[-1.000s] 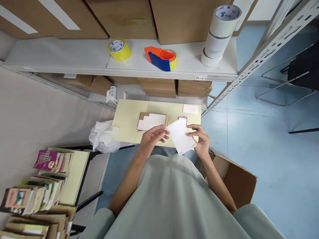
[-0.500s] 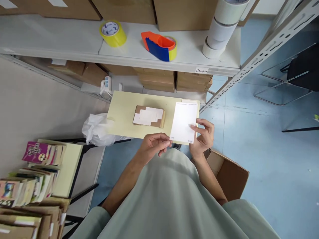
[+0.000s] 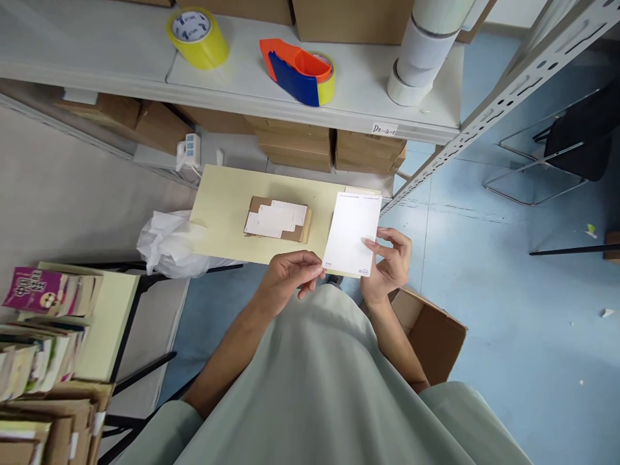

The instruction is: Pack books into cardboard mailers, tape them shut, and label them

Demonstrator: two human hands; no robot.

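Note:
A white paper sheet (image 3: 352,234) with small print along its top and bottom edges is held upright above the right part of a pale yellow tabletop (image 3: 223,194). My right hand (image 3: 390,265) pinches its right edge between thumb and fingers. At the lower left corner of the paper, my left hand (image 3: 293,274) is closed, thumb against the fingertips, gripping that corner. Left of the paper, a small brown cardboard parcel (image 3: 250,205) lies on the tabletop with white labels (image 3: 276,219) on its upper face. What lies behind the sheet is mostly hidden.
Above the table, a grey shelf (image 3: 358,84) carries a yellow tape roll (image 3: 206,45), an orange-blue tape dispenser (image 3: 295,74) and stacked white rolls (image 3: 426,51). A white plastic bag (image 3: 167,242) hangs at the left, beyond stacked books (image 3: 53,290). An open carton (image 3: 436,336) stands on the floor.
The sheet was tilted and then turned upright, facing me, with my left hand moving to its lower left corner. It now covers the phone seen earlier. The view has shifted slightly.

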